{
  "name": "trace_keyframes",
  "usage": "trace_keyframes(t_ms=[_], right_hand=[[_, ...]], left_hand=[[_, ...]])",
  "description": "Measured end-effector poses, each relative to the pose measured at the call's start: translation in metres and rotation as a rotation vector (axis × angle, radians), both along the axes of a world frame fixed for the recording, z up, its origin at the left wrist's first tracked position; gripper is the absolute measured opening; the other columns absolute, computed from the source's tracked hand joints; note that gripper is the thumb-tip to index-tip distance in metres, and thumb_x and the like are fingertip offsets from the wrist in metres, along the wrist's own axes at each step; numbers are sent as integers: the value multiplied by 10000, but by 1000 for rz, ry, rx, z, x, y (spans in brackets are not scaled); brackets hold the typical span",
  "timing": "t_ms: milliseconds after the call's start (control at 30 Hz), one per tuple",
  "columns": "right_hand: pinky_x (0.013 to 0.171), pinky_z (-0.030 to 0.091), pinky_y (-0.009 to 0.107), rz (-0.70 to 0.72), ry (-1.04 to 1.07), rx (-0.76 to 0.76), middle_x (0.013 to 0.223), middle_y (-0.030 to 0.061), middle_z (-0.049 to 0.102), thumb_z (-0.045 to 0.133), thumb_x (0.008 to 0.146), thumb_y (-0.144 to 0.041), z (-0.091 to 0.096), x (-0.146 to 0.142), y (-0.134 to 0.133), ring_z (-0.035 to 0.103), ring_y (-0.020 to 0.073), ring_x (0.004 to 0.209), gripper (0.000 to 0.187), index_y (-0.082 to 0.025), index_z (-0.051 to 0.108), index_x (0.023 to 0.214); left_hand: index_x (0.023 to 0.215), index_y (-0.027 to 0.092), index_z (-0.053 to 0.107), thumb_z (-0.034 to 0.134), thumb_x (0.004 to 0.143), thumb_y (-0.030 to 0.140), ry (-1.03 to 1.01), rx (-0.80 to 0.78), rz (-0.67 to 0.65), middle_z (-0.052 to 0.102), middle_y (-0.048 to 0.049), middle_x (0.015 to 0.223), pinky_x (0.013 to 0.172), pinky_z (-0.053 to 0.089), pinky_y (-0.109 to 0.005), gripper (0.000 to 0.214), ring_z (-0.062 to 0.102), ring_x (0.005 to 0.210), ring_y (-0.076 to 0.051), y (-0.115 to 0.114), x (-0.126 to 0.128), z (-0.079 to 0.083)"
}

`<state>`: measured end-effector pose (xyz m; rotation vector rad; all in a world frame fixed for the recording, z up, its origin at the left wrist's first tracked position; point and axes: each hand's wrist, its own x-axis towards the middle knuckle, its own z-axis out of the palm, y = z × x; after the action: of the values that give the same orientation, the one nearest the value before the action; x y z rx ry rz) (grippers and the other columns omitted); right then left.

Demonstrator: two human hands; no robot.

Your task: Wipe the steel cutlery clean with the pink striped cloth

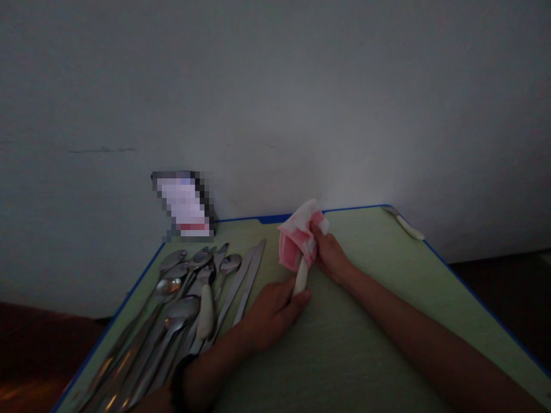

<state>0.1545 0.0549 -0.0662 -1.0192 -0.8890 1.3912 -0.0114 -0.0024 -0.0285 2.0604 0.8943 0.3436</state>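
Observation:
My left hand (273, 312) is closed round the white handle of a utensil (301, 276) in the middle of the green table (387, 298). The utensil's upper end is wrapped in a pink and white cloth (298, 238). My right hand (329, 252) grips that cloth from the right side, fingers closed on it. What kind of utensil it is stays hidden under the cloth.
Several metal spoons and knives (193, 304) lie in a row on the table's left part, one with a white handle (205, 317). A blurred-out object (185, 203) stands at the back left corner. Another white-handled utensil (407, 225) lies at the far right edge. A grey wall rises behind.

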Motion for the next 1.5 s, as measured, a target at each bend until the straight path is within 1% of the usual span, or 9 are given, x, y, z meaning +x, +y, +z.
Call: trace_keyframes(t_ms=[133, 367, 500, 667, 800, 967, 1133, 1300, 1500], right_hand=[[472, 331, 229, -1, 93, -9, 535, -16, 555, 593, 702, -547, 6, -1, -3, 438, 97, 477, 390, -164, 560, 639], [591, 392, 239, 81, 63, 74, 620, -10, 607, 638, 704, -452, 0, -1, 0, 508, 102, 565, 302, -153, 601, 697], [562, 391, 233, 20, 199, 8, 597, -12, 607, 644, 685, -473, 7, -3, -2, 519, 107, 550, 318, -159, 598, 703], [567, 418, 228, -80, 349, -51, 607, -21, 608, 680, 666, -427, 13, -4, -2, 523, 99, 547, 281, -162, 601, 723], [624, 446, 236, -133, 414, -63, 671, -10, 628, 689, 668, -382, 6, -1, 4, 546, 103, 596, 257, -162, 596, 762], [634, 448, 237, -124, 415, -65, 688, -11, 622, 684, 677, -347, -1, 2, 11, 540, 104, 603, 222, -170, 590, 771], [586, 423, 235, -92, 336, -70, 650, -17, 598, 686, 662, -396, 5, 3, 6, 505, 101, 567, 268, -168, 582, 757], [579, 401, 230, 25, 276, -47, 656, -19, 600, 684, 653, -405, 13, 1, -2, 493, 94, 563, 294, -157, 593, 780], [531, 367, 222, 54, 271, -53, 594, -36, 562, 668, 650, -453, 12, 1, -1, 453, 83, 518, 318, -160, 577, 734]], left_hand=[[701, 177, 469, 340, 918, 393, -21, -24, 16, 517, 28, 636, 601, 344, -238, 332, 486, 613, -126, 1, 0, -1], [665, 176, 455, 305, 929, 409, -41, -46, 40, 500, 32, 617, 607, 347, -235, 383, 483, 600, -116, 0, 1, -5], [679, 178, 454, 311, 921, 423, 3, -31, 51, 507, 25, 628, 588, 345, -240, 374, 483, 604, -126, -1, 3, -2], [663, 179, 444, 204, 951, 395, -72, -49, 55, 488, 31, 612, 612, 359, -232, 433, 481, 588, -113, -2, 3, -1], [702, 173, 478, 282, 942, 368, -76, -12, -18, 508, 31, 631, 613, 361, -221, 366, 489, 596, -108, -4, 1, -1], [717, 165, 552, 290, 940, 352, -68, 53, 28, 528, 22, 634, 613, 365, -215, 392, 510, 597, -106, -5, 4, -4], [777, 174, 629, 295, 938, 334, -71, 63, 99, 523, 23, 604, 589, 364, -209, 404, 505, 562, -104, -5, 6, -4], [780, 173, 631, 299, 939, 338, -103, 51, 114, 504, 30, 590, 581, 363, -205, 404, 496, 550, -100, -6, 6, -2], [800, 159, 614, 278, 946, 351, -130, 22, 151, 514, 26, 596, 579, 375, -210, 414, 504, 554, -103, -5, 6, -4]])
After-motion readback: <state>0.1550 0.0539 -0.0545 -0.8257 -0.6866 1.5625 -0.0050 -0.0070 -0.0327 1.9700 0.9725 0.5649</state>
